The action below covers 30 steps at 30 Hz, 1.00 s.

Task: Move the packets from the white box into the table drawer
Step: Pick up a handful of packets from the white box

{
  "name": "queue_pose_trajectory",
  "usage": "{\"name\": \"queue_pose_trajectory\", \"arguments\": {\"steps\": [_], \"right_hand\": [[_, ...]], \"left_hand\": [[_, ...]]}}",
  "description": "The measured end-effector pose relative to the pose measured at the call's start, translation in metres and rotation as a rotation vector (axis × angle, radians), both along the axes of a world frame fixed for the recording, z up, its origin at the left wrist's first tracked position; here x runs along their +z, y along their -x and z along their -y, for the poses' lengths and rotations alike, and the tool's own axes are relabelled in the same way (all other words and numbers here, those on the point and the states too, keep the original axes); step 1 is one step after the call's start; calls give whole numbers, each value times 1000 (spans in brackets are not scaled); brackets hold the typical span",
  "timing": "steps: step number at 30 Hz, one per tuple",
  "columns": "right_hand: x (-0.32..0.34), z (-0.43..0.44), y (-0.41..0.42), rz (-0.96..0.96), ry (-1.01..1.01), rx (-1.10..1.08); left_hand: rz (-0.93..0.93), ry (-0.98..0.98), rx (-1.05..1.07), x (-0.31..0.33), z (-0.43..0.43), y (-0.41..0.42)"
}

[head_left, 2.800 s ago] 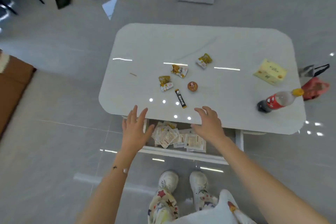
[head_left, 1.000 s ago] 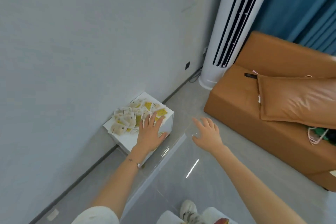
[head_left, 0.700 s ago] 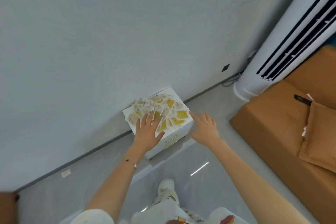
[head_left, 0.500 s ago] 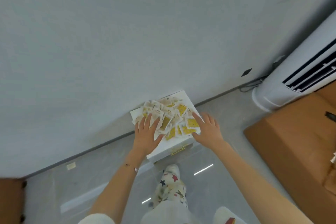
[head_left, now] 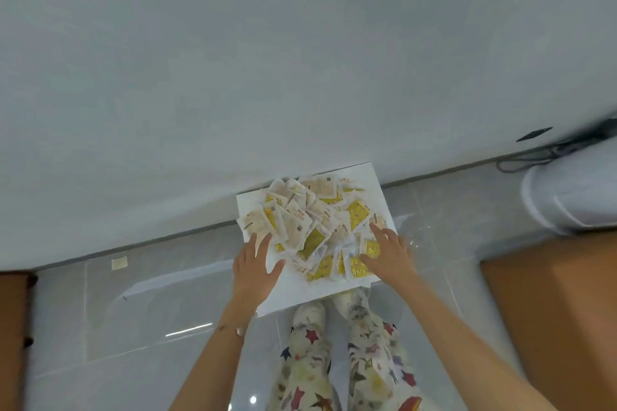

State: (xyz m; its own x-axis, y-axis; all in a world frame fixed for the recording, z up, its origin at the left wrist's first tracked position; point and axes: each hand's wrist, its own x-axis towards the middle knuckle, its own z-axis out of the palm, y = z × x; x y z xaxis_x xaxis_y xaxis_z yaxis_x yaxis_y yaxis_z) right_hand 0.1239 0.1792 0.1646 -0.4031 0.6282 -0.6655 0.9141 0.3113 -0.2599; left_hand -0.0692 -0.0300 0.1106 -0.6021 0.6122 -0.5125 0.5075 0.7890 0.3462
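At centre frame, the white box (head_left: pixel 302 294) holds a heap of yellow-and-white packets (head_left: pixel 317 223). The left hand (head_left: pixel 255 265) has its fingers spread and released at the heap's lower-left edge. The right hand (head_left: pixel 389 252) rests its fingers, seemingly uncurled, on the lower-right packets.

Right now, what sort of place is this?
Probably a home living room: glossy tiled floor, brown sofa-like seat at right, and a white floor-standing unit by the wall socket.
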Motion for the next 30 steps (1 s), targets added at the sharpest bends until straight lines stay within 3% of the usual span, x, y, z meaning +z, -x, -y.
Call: {"name": "queue_pose_trajectory", "arguments": {"steps": [5,8,11,15,18,22,27,30], "right_hand": [[-106,-46,20,-13,75,-105],[-156,-69,29,-152,100,-279],[-186,-87,39,-304,174,-537],[-197,-93,50,-304,210,-720],[-195,-93,54,-316,199,-813],[-186,-92,59,-368,179,-895],[-186,-89,54,-409,170,-811],[-187,-88,50,-436,163,-811]], "left_hand": [[61,7,209,-92,-10,17],[86,-72,429,-134,-12,31],[138,-225,682,-159,-16,41],[273,-298,1003,-172,-33,41],[234,-337,1040,-185,-30,35],[127,-198,929,-183,-38,26],[76,-202,838,-169,-51,17],[157,-267,868,-172,-52,14]]}}
